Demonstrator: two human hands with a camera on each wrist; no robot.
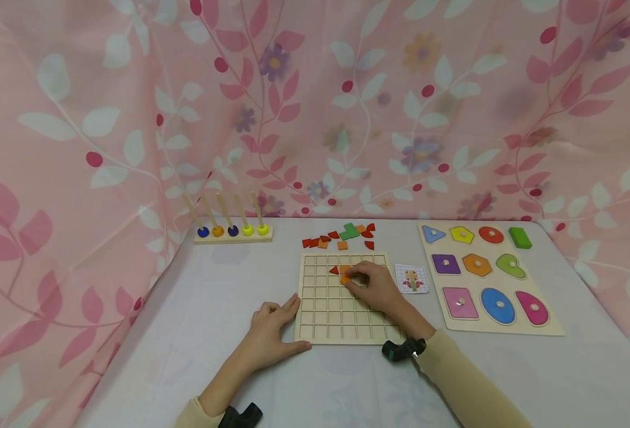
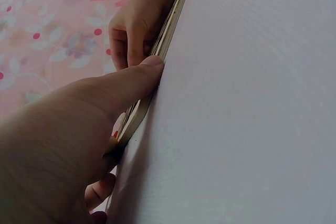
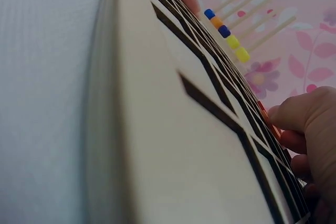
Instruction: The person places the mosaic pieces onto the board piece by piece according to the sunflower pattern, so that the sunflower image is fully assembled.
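A square wooden board (image 1: 322, 309) with a cut grid lies in front of the person. My right hand (image 1: 370, 286) is over its upper part, thumb and fingertips pinching a small orange piece (image 1: 344, 280), whose outline is partly hidden by the fingers. Just above that piece sit an orange square (image 1: 344, 269) and a red triangle (image 1: 334, 270) on the grid. My left hand (image 1: 269, 334) touches the board's lower left corner, index finger along the left side. In the left wrist view, its straight thumb (image 2: 131, 80) lies against the front edge.
Loose red, orange and green pieces (image 1: 350, 230) lie behind the board. A pattern card (image 1: 412, 279) is at its right, beside a shape puzzle (image 1: 491, 285) with knobbed pieces. A green block (image 1: 520, 238) lies beyond. At the back left stands a peg rack (image 1: 233, 239) with coloured beads.
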